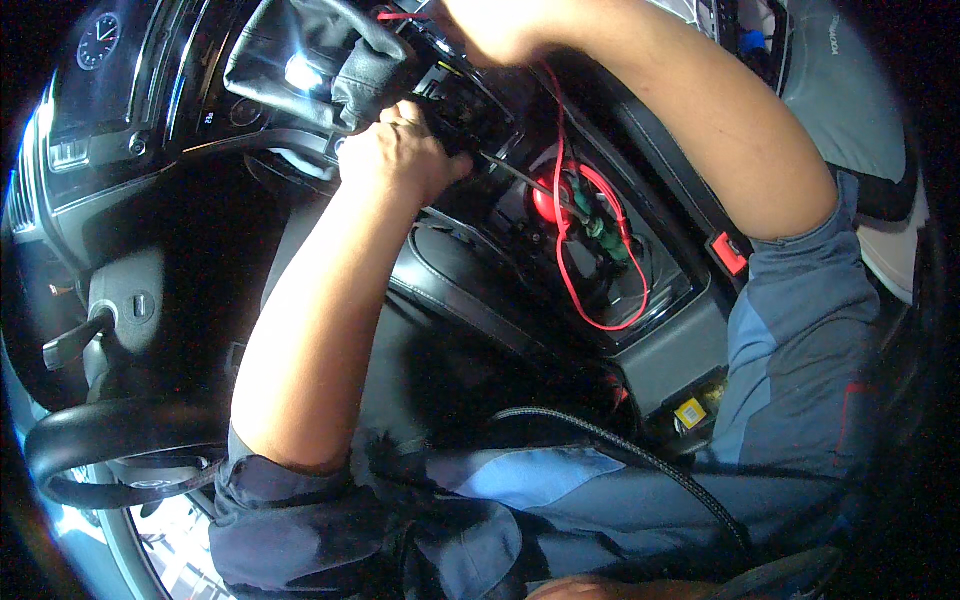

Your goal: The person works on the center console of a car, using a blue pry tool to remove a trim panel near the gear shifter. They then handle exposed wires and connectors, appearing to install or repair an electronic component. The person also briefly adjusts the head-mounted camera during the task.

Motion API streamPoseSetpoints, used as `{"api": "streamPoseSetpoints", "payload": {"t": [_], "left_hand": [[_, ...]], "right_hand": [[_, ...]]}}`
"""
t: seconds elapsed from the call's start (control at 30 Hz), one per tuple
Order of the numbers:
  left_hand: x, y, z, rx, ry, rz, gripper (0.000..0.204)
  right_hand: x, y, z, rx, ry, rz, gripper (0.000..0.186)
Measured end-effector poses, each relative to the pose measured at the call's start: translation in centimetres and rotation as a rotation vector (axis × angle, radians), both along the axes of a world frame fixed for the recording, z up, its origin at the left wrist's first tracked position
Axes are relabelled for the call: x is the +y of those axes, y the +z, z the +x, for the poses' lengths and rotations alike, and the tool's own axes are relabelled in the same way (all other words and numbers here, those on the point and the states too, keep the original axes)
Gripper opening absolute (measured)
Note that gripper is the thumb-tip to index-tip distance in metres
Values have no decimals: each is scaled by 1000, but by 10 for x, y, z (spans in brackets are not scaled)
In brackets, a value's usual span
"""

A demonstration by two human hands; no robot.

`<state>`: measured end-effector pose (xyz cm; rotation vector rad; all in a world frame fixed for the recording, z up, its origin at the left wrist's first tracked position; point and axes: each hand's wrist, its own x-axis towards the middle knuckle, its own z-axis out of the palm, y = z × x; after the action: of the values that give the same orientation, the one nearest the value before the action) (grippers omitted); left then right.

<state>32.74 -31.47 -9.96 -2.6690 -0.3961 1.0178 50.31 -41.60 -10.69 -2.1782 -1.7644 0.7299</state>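
My left hand (400, 150) is closed around the handle of a tool. Its thin dark shaft (530, 185) slants down to the right into the opened centre console (660, 340) of a car. In that cavity lie a red wire loop (600, 305), a round red part (546, 200) and green connectors (595, 225). My right hand (490, 25) reaches over to the picture's top edge, washed out by light, against a black console part (455, 95). Its grip is not discernible. A leather gear-lever boot (300, 60) sits just left of both hands.
The steering wheel (110, 450) curves at lower left, with a stalk (70, 345) above it. An analogue clock (98, 40) is set in the dashboard at top left. A black braided cable (640, 460) crosses my lap. A red belt-buckle button (728, 252) sits right of the console.
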Motion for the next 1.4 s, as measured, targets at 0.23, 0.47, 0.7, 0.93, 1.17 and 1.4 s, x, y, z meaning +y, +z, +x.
{"api": "streamPoseSetpoints", "payload": {"t": [0.23,0.47,0.7,0.93,1.17,1.4], "left_hand": [[-4,9,3,10,43,-16,92],[3,8,3,12,-58,-32,100],[15,-16,24,431,-175,68,105],[16,-9,20,341,-234,45,103],[11,-1,20,294,-179,36,98],[15,-12,24,354,-145,-4,97]], "right_hand": [[-3,4,-1,18,-4,19,21],[-8,9,-5,50,-127,39,18],[-9,13,-6,75,-176,-11,14],[-5,-1,-5,25,-165,34,17],[3,-14,-7,34,-233,4,21],[-3,3,-11,-3,-231,-4,17]]}}
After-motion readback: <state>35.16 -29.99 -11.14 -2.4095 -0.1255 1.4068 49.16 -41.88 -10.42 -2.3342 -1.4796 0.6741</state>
